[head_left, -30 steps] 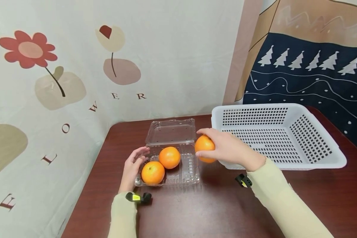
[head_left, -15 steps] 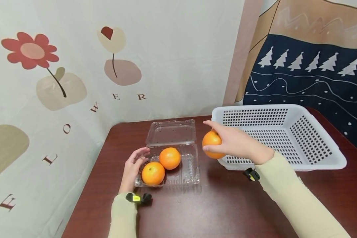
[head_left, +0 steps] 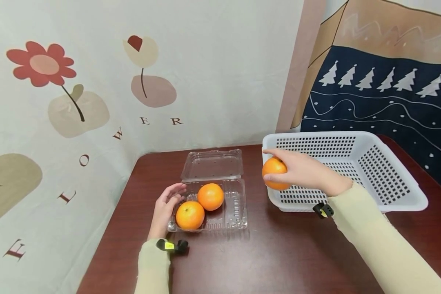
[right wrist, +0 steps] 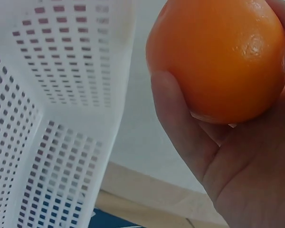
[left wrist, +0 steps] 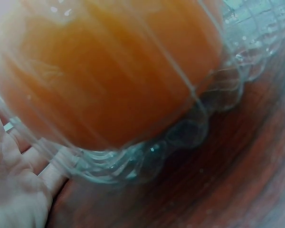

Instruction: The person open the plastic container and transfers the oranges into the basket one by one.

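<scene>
My right hand (head_left: 303, 169) grips an orange (head_left: 274, 173), thumb on the near side and fingers over the far side. It holds the fruit up by the left rim of a white plastic basket (head_left: 400, 206); in the right wrist view the orange (right wrist: 218, 61) fills the palm beside the basket wall (right wrist: 76, 137). At the left side of a hinged clear plastic box (head_left: 233, 204), my left hand (head_left: 164, 210) rests with relaxed fingers along the edge. Two more oranges, a front one (head_left: 190, 215) and a rear one (head_left: 210, 197), sit in the box's left part.
The box's clear lid (head_left: 213, 165) lies folded back toward the wall. Both containers stand on a dark red-brown table (head_left: 242, 265). Behind it hang a pale flower-printed cloth (head_left: 224, 73) and a navy cloth with white trees (head_left: 382, 106).
My right hand has carried its orange rightward and slightly up, from beside the clear box to the basket's left rim. My left hand stays at the box with the other two oranges.
</scene>
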### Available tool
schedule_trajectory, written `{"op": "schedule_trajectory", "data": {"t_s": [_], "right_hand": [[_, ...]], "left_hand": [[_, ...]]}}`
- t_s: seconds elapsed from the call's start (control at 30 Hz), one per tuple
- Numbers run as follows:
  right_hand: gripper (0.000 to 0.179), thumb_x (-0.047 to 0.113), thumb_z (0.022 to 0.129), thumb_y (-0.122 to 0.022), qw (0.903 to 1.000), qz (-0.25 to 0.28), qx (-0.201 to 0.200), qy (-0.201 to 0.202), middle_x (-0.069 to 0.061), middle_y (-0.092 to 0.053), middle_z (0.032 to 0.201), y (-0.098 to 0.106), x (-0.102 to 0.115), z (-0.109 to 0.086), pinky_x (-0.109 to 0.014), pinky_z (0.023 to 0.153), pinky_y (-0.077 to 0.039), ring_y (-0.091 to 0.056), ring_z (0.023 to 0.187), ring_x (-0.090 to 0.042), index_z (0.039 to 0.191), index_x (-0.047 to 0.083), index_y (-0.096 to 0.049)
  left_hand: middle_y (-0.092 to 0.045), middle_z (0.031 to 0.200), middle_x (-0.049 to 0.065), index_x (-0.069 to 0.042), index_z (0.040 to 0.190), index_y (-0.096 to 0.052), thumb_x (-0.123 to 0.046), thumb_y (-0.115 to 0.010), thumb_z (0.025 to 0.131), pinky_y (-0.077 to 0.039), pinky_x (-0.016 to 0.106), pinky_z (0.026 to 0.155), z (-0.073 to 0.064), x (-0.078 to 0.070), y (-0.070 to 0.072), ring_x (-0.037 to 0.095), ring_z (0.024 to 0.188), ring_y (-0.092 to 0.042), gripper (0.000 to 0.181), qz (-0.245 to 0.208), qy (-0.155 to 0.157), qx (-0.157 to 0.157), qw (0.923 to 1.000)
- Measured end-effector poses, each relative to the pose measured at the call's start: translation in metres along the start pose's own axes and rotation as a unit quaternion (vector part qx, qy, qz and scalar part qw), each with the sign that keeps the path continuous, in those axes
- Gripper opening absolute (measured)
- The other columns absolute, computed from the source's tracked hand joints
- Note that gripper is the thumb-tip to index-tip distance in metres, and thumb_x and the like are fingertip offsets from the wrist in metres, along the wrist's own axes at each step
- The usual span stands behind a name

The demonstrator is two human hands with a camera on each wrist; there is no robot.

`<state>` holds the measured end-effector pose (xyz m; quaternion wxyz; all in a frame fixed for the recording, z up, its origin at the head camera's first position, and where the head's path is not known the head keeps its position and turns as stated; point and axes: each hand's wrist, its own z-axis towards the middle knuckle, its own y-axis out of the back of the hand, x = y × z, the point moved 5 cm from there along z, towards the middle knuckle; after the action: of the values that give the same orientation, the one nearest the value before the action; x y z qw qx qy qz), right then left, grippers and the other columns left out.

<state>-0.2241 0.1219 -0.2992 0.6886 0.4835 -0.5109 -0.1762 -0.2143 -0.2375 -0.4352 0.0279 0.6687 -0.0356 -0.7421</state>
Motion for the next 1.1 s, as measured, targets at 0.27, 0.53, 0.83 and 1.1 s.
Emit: {"op": "schedule_trajectory", "data": {"t_s": [0.27, 0.53, 0.83, 1.1], "right_hand": [[0.062, 0.056, 0.078, -0.055, 0.9998, -0.015, 0.010, 0.003, 0.002, -0.053, 0.107, 0.003, -0.013, 0.010, -0.032, 0.076, -0.043, -0.049, 0.091, -0.016, 0.126, 0.018, -0.047], [0.061, 0.056, 0.077, -0.056, 0.9995, -0.027, 0.016, -0.005, 0.001, -0.053, 0.107, 0.010, -0.024, 0.018, -0.033, 0.077, -0.041, -0.048, 0.093, -0.017, 0.125, 0.018, -0.048], [0.054, 0.054, 0.078, -0.057, 0.9996, -0.021, 0.019, -0.003, 0.001, -0.054, 0.099, 0.015, -0.032, 0.023, -0.032, 0.073, -0.041, -0.048, 0.087, -0.017, 0.119, 0.018, -0.051], [0.056, 0.052, 0.077, -0.059, 0.9995, -0.020, 0.022, -0.012, 0.001, -0.053, 0.100, 0.013, -0.038, 0.029, -0.032, 0.072, -0.041, -0.048, 0.088, -0.018, 0.120, 0.017, -0.050]], "left_hand": [[-0.050, 0.124, 0.018, -0.002, 0.124, -0.047, -0.002, -0.044, 0.091, -0.041, 0.036, 0.092, -0.002, -0.002, 0.000, 0.030, 0.113, -0.046, 0.033, 0.004, -0.003, 0.000, 1.0000], [-0.050, 0.123, 0.017, -0.003, 0.124, -0.047, -0.005, -0.044, 0.092, -0.042, 0.034, 0.092, -0.003, -0.004, 0.001, 0.030, 0.113, -0.047, 0.032, 0.010, -0.005, -0.001, 0.9999], [-0.050, 0.123, 0.019, -0.002, 0.124, -0.047, -0.005, -0.044, 0.092, -0.041, 0.036, 0.092, -0.003, -0.005, 0.000, 0.032, 0.112, -0.046, 0.032, 0.011, -0.015, 0.001, 0.9998], [-0.050, 0.123, 0.017, -0.003, 0.124, -0.048, -0.004, -0.044, 0.092, -0.040, 0.038, 0.093, -0.004, -0.005, 0.002, 0.031, 0.112, -0.047, 0.032, 0.007, 0.003, -0.004, 1.0000]]}}
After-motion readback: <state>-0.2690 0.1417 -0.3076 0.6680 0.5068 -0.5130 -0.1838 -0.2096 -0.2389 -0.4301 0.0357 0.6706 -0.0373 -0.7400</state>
